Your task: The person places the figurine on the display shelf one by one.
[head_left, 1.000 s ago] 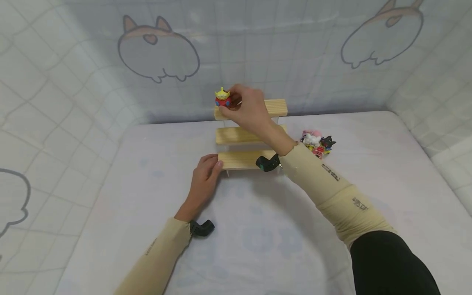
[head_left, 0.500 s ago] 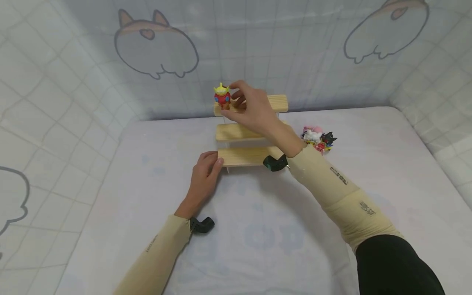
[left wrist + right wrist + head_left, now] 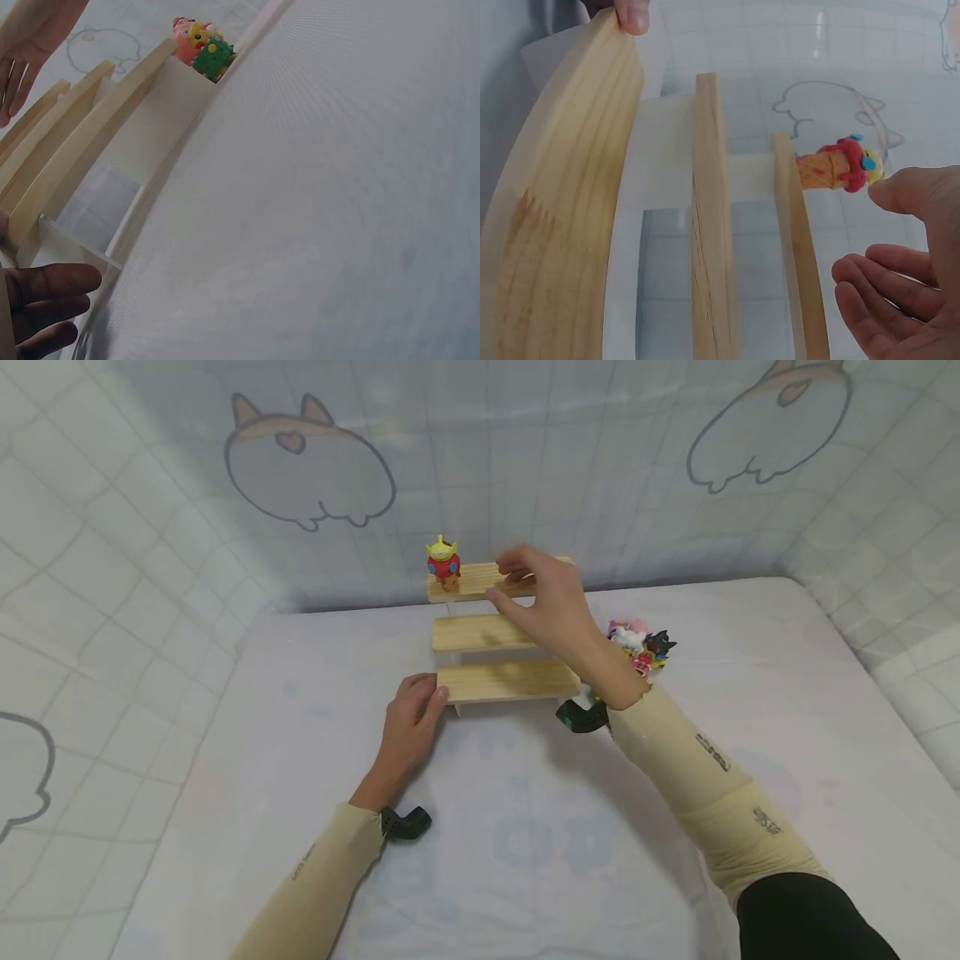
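A three-tier wooden display stand [image 3: 510,681] with pale boards on clear supports stands on the white cloth. On the left end of its top board a toy figure [image 3: 444,564] stands upright. The toy has a yellow eared top, a red body and a cone-like base; in the right wrist view the base looks like a waffle cone. My right hand [image 3: 551,602] hovers to the right of the toy, apart from it, thumb and fingers parted. My left hand [image 3: 408,718] holds the left end of the bottom board, thumb on the board and fingers beside the support below.
Several small toy figures [image 3: 637,643] lie in a heap right of the stand, partly behind the right forearm. A green toy [image 3: 214,58] and a pink one show in the left wrist view. A patterned curtain [image 3: 510,460] hangs behind the stand.
My right hand has let go of the toy and drawn back to the right. The toy now stands by itself on the top board. My left hand has stayed on the stand.
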### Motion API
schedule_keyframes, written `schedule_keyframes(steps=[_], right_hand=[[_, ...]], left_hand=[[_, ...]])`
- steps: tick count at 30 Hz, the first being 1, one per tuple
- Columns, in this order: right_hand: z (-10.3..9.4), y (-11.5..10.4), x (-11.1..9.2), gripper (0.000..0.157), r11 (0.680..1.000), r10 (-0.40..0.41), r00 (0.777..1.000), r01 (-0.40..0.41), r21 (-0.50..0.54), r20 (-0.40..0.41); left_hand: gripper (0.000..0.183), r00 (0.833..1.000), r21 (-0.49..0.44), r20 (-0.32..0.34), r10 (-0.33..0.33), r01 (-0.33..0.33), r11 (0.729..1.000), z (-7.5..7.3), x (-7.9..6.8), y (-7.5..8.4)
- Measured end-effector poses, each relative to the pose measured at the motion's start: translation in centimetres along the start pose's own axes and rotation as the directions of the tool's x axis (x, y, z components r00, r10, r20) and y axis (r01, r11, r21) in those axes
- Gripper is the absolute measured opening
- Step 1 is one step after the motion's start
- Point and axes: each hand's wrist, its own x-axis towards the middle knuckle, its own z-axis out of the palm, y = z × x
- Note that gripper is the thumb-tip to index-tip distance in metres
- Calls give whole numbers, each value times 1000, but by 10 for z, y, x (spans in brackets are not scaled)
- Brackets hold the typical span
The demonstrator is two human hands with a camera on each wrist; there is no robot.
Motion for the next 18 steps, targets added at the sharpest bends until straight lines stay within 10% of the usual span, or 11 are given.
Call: schedule_keyframes(steps=[18], right_hand=[[0,13,-50,23,999,-11,970,23,46,-242]], left_hand=[[32,1000,21,-7,-10,10,1000,-9,0,-8]])
